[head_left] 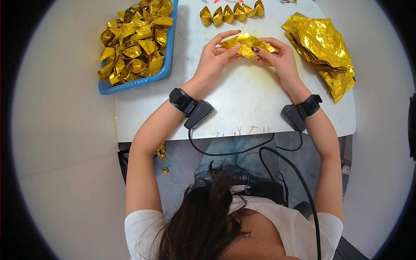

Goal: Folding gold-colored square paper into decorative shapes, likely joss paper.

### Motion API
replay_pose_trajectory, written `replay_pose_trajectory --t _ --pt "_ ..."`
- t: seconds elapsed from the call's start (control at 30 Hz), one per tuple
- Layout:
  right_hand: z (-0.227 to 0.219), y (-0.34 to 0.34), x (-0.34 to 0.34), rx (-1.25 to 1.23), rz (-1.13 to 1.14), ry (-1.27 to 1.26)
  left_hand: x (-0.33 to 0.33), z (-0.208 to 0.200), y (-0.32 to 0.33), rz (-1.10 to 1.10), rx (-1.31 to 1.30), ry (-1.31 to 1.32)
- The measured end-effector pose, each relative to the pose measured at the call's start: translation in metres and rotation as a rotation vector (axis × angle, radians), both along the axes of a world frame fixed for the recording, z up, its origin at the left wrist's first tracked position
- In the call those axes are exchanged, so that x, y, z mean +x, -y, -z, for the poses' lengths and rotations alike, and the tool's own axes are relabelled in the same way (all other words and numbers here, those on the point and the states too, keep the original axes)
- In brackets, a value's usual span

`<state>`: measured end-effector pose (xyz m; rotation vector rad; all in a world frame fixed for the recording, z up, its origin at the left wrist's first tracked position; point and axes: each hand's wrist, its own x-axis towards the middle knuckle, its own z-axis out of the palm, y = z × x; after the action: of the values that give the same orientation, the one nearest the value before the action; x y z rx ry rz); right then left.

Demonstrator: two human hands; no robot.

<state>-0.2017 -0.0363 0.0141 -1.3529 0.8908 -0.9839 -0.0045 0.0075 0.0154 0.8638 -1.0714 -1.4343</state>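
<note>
- Workpiece: the gold foil piece (248,44), partly folded, is located between the two hands, raised toward the camera side of the white table (242,97).
- Left hand (211,57): gripping the left end of the workpiece, thumb on the near face, index finger extended along the far side.
- Right hand (284,60): gripping the right end, thumb pressed on the near face, other fingers behind.
- Near edge: the table's front border runs well below both hands, toward the person's lap; white tabletop extends between. Small thin strips (253,129) lie along this border.
- Side clearance: a gap of tabletop separates the left hand from the basket; a narrower gap separates the right hand from the stack of gold foil sheets (318,41), which reaches close to the right table edge.
- Far side: six folded gold pieces (228,14) stand in a row just beyond the hands.
- Container: the blue basket (143,83), left of the left hand, projects past the left table edge. It is heaped with folded gold shapes (136,52).
- Wrists: each carries a black device (199,113); the black cable (299,173) runs below the hands.
</note>
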Motion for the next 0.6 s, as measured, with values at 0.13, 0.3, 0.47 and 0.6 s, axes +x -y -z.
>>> replay_pose_trajectory --t 0.13,0.3,0.47,0.6 --pt "0.002 0.003 -0.003 -0.047 0.016 0.019 -0.004 -0.001 -0.001 0.055 0.038 -0.187" --pt "0.000 0.008 -0.006 -0.096 -0.024 0.042 -0.003 -0.001 0.002 0.035 0.035 -0.254" --pt "-0.004 0.010 -0.009 0.004 -0.070 0.081 -0.001 -0.004 0.004 0.060 0.040 -0.273" --pt "-0.001 0.009 -0.009 -0.049 -0.109 0.030 0.001 0.002 -0.002 0.024 0.056 -0.223"
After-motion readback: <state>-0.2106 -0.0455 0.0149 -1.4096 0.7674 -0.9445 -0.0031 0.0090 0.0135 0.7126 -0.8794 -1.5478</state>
